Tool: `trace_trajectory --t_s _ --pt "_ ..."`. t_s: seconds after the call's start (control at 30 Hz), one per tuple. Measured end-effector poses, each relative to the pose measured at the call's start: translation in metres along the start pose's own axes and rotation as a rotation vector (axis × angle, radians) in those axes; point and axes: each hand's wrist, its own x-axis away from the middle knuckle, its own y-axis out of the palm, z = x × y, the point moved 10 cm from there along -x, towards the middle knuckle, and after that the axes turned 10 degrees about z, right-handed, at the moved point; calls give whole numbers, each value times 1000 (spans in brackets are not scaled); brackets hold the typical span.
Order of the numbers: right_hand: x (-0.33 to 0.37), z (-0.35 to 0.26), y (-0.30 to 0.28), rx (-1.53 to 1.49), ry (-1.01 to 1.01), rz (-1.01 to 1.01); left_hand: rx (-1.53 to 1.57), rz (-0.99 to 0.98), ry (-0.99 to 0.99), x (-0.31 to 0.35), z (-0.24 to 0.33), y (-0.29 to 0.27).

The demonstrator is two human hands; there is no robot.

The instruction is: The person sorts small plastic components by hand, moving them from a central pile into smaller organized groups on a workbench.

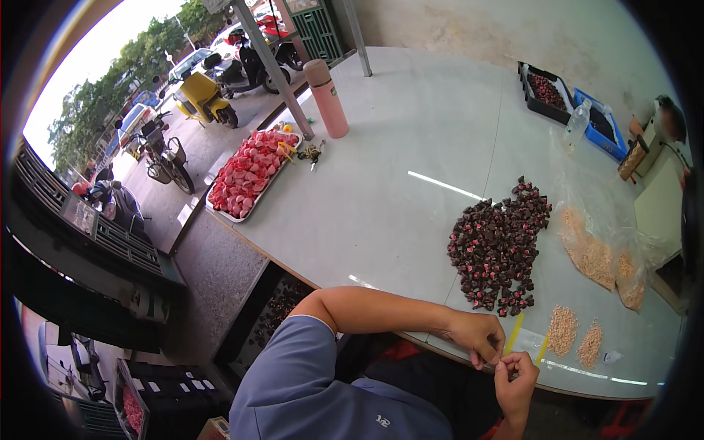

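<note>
My left hand (475,336) and my right hand (516,375) meet at the table's near edge, their fingertips pinched close together. Whatever lies between the fingers is too small to make out. Just beyond them, two yellow strips (515,334) mark a patch of the tabletop. A large heap of small dark brown pieces with pink-red spots (495,253) lies ahead of my hands. To the right are two small piles of beige bits, the larger pile (563,331) nearer my hands and the smaller pile (589,347) beyond it.
Clear plastic bags of beige bits (589,257) rest at the right. Farther back stand a black tray (544,93), a blue tray (603,126) and a plastic bottle (577,123). A tray of pink-red pieces (248,176), keys (312,154) and a pink flask (328,100) occupy the far left.
</note>
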Motion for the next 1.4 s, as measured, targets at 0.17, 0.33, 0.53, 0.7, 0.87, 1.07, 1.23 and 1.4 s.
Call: trace_trajectory --t_s 0.17,0.33,0.53,0.7,0.87,1.07,1.23,1.4 --pt "0 1 1 -13 30 -7 2 -4 -10 2 1 0" --pt "2 5 1 -55 43 -10 10 -20 -10 1 0 0" --pt "4 12 1 -85 -7 2 11 -42 -13 1 1 1" --pt "4 14 3 -85 -55 27 48 -42 -25 1 1 -2" --pt "5 14 1 -59 -109 63 35 -46 -29 5 0 -3" --pt "8 11 -5 -34 -142 51 37 -55 -32 1 -1 5" --pt "9 -2 -23 91 -181 72 49 -75 -6 -11 -1 10" --pt "-29 -52 -43 255 -445 61 -63 39 -34 11 16 -19"
